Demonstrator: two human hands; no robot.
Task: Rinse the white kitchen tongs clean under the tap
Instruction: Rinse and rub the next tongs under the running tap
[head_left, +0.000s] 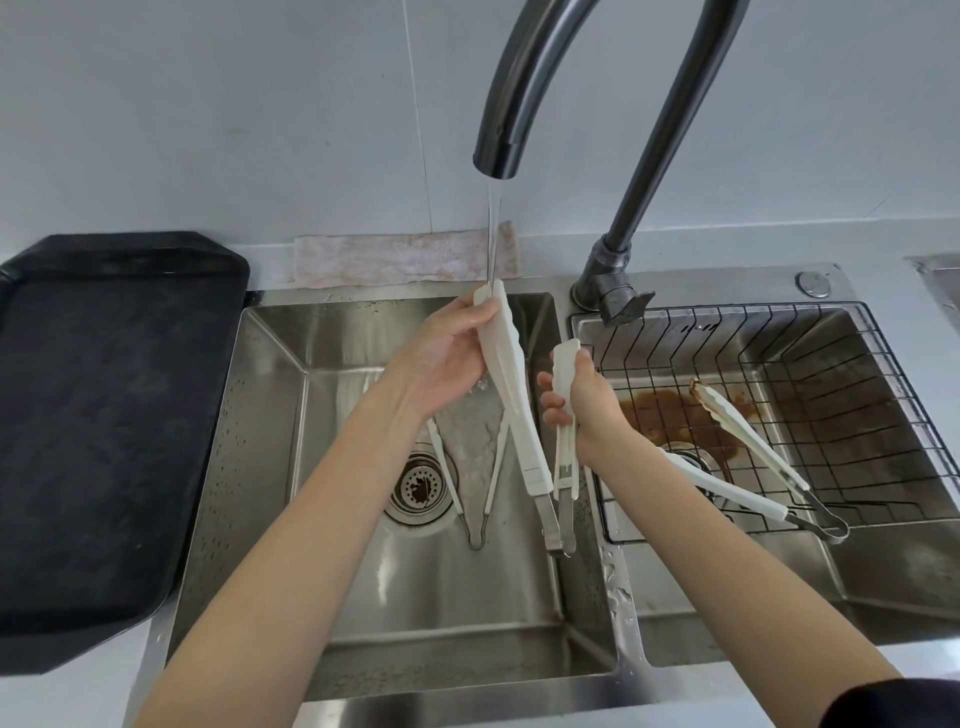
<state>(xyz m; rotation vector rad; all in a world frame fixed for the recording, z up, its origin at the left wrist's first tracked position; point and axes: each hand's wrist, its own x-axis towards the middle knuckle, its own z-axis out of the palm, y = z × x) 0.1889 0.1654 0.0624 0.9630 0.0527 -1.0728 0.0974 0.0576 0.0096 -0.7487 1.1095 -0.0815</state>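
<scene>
Left hand (441, 358): holds one arm of the tongs (511, 395), its white tip up under the stream, fingers curled round it.
Right hand (582, 405): grips the other white arm, just right of the first, tip up.
Tongs: spread in a narrow V over the left basin (270, 395), metal hinge end hanging down toward the near side.
Water (492, 234): runs from the tap (496, 156) onto the left arm's tip.
Progress: rinsing appears under way — the left arm looks clean and wet; the right arm sits out of the stream and likely needs its turn.
Others: one pair lies in the left basin; two pairs, one brown-stained, in the rack (883, 364) in the right basin.
Writing: none readable.
</scene>
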